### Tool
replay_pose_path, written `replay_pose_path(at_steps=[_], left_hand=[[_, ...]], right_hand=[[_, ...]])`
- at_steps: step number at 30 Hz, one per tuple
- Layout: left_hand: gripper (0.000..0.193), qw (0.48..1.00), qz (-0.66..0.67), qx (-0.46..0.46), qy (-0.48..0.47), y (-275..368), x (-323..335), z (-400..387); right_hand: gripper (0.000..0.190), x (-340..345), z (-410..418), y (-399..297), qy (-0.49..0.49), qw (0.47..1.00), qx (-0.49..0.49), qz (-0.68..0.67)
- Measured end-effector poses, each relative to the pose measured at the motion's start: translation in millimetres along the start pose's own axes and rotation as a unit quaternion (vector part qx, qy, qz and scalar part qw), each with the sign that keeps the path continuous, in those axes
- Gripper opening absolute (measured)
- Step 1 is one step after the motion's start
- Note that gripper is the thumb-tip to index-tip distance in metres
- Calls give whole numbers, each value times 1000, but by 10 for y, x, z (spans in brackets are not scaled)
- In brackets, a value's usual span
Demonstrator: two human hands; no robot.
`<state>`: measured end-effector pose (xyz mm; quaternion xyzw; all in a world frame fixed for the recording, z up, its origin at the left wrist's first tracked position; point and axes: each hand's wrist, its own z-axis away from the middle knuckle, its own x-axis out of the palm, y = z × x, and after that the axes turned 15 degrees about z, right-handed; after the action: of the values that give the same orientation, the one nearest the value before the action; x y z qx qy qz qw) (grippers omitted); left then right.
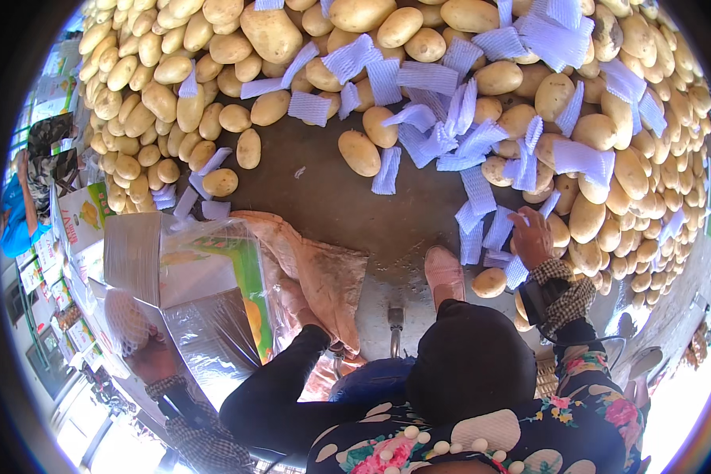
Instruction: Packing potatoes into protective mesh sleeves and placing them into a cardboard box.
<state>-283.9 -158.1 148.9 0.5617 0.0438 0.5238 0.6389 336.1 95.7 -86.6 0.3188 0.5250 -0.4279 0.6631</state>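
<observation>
At the lower left, my left hand (151,355) is closed on a potato in a white foam net sleeve (129,320), beside a cardboard box (131,255) lined with clear plastic film. My right hand (531,237) reaches to the right edge of the potato pile, its fingers at the lavender foam net sleeves (499,228). Whether it grips one cannot be told. Many more foam sleeves (412,130) lie scattered over the potatoes (586,219). A single potato (489,282) rests on the floor just below my right hand.
Potatoes (154,101) are heaped in a wide arc ahead and to both sides. A brown cloth (308,260) lies beside the box. My pink shoe (444,274) is on the concrete floor (332,189). Printed cartons (80,219) stand at the left, near a person in blue (18,219).
</observation>
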Motion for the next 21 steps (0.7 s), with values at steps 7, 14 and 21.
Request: replay_pose_path(at_steps=[7, 14, 21], left_hand=[[39, 964, -160, -82, 195, -126, -859, 149], [29, 899, -291, 89, 316, -19, -1199, 54], [18, 862, -476, 145, 94, -1026, 890, -154]], right_hand=[[28, 466, -62, -41, 21, 981, -173, 89], [21, 525, -149, -22, 26, 983, -164, 82], [15, -57, -293, -403, 77, 989, -35, -119]])
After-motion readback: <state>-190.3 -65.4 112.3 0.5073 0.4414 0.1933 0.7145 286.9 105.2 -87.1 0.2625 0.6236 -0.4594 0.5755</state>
